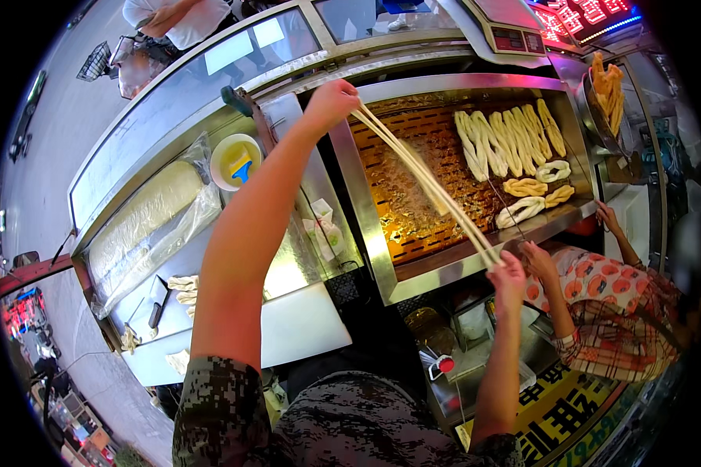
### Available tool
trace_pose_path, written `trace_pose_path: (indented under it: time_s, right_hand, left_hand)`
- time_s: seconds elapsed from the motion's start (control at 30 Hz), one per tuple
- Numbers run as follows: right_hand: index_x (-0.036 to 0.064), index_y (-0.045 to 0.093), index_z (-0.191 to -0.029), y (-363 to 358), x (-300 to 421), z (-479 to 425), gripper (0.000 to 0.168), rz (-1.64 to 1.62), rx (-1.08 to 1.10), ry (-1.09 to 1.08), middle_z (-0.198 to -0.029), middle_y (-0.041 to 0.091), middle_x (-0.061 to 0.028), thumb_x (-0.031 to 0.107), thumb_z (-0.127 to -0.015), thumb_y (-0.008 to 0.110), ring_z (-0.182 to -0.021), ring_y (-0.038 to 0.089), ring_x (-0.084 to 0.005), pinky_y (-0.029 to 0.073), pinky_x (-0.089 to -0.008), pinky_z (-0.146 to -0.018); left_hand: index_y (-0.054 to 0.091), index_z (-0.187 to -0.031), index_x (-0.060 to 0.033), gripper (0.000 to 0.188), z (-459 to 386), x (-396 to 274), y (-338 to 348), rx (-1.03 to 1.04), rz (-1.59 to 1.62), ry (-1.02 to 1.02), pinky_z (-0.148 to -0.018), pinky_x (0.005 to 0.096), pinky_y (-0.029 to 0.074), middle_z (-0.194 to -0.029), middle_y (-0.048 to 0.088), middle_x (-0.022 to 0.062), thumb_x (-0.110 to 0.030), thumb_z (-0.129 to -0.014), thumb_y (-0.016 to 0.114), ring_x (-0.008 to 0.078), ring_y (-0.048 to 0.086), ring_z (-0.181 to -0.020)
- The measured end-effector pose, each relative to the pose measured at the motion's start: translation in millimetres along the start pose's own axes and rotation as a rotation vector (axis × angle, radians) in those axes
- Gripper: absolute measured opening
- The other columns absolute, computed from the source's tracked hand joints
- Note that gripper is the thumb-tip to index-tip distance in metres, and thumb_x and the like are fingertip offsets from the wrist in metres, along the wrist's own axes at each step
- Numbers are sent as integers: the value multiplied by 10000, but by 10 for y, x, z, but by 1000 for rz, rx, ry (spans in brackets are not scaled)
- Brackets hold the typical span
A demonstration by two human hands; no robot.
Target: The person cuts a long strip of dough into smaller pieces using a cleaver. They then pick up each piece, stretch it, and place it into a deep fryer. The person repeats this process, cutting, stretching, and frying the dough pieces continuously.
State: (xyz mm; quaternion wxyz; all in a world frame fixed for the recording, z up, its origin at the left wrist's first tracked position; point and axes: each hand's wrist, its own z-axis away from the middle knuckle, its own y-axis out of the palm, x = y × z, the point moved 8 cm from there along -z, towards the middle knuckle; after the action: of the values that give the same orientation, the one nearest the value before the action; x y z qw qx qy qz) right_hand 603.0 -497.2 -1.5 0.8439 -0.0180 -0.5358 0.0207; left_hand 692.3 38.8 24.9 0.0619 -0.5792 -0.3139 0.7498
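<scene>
My left hand grips one end of several long, pale dough strands. The other end is pinched in my right hand, near the front rim of a deep fryer. Between my hands the strands stretch taut, slanting across above the oil. Bubbles cover the oil below them. On the fryer's right side lie several pale folded dough sticks in a row. Shorter looped pieces sit in front of these; a golden twist is among them.
Beside my right hand, a co-worker's hand holds a long thin stick over the fryer. A strainer holds fried dough sticks. Leftward are a plastic-covered dough slab, a bowl with a blue-handled brush, and a dark-handled blade.
</scene>
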Motion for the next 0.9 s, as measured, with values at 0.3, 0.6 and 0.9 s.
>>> trace_pose_path:
  time_s: [0.3,0.6,0.9]
  right_hand:
    - [45,611,-819,1417,-912,-438,149,1217,162,-202,-761,652,-176,143,-743,694,-757,638,-378,509,-478,-661]
    - [-1,650,-1011,1552,-971,-468,370,1155,259,-352,-871,656,-151,288,-792,723,-784,634,-330,510,-425,-685]
    - [-6,649,-938,1560,-621,1266,124,645,440,-244,-691,603,-32,51,-830,675,-604,529,-76,444,-240,-545]
  left_hand:
    - [670,-891,-115,107,-18,438,1549,350,-988,167,-779,425,458,-856,696,77,-158,-826,597,270,633,-959]
    - [665,-953,-102,141,574,24,1398,158,-865,334,-788,407,437,-921,661,63,-170,-844,607,262,617,-928]
    - [609,-1133,-35,286,4067,2226,-1683,-748,-111,-445,-694,331,493,-940,646,130,-130,-864,621,215,621,-823]
